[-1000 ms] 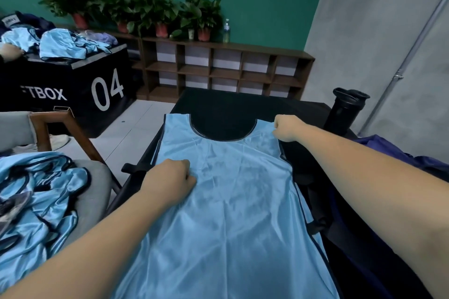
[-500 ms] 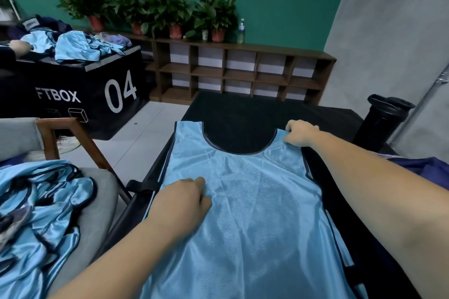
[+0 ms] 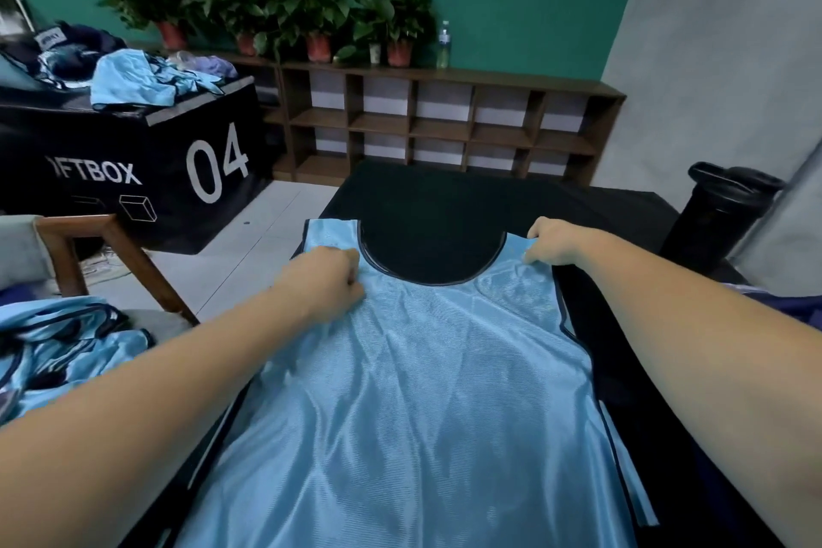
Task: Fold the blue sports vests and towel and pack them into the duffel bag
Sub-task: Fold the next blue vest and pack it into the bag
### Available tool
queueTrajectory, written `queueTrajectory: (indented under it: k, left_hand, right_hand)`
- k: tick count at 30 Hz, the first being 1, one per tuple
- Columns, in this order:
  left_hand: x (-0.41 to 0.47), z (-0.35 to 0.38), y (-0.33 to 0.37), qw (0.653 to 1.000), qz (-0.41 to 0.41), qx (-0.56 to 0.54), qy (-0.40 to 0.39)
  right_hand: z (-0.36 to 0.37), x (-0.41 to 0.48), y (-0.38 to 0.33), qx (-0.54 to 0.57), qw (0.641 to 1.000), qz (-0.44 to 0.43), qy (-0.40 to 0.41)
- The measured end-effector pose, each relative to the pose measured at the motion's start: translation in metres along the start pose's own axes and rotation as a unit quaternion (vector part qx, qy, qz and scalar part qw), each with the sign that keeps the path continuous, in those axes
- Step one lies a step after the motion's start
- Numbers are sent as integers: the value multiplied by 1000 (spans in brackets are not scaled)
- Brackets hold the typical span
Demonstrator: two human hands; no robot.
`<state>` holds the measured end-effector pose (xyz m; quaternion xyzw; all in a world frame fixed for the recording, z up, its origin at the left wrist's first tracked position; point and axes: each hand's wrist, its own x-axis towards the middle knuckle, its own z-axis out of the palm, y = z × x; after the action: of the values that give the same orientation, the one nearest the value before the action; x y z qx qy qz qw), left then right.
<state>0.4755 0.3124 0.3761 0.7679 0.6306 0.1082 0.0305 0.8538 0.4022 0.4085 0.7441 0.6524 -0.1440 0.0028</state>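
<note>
A light blue sports vest [image 3: 422, 392] with dark trim lies spread flat on a black table [image 3: 445, 200], neckline away from me. My left hand [image 3: 327, 280] rests curled on the vest's left shoulder strap, fingers pinching the fabric beside the neckline. My right hand [image 3: 554, 242] grips the right shoulder strap at its top edge. A heap of more blue vests [image 3: 58, 352] lies on a chair at my left. Dark blue-purple fabric [image 3: 787, 303], possibly the duffel bag, shows at the right edge, mostly hidden by my arm.
A black bottle [image 3: 720, 214] stands at the table's far right. A wooden-armed chair [image 3: 111, 263] is at the left. A black box marked 04 [image 3: 133, 156] carries more blue garments [image 3: 138, 78]. A shelf [image 3: 422, 125] with potted plants lines the green wall.
My left hand has slid up from the vest's chest to the left shoulder strap. My right hand stays on the right strap. The view has tilted slightly.
</note>
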Motion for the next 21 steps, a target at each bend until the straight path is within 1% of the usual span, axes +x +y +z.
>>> queueTrajectory:
  k: [9,16,21]
  left_hand:
    - [79,4,-42,1000,-19,-6,15]
    - [115,-6,-53,999,-24,25,19]
    - [123,-6,-49,997,-55,47,-16]
  right_hand:
    - [-8,13,0,-40,999,-7,-20]
    - [-8,21,-1,-45,999,-8,-21]
    - [-7,20,-4,-61,998,-13,-14]
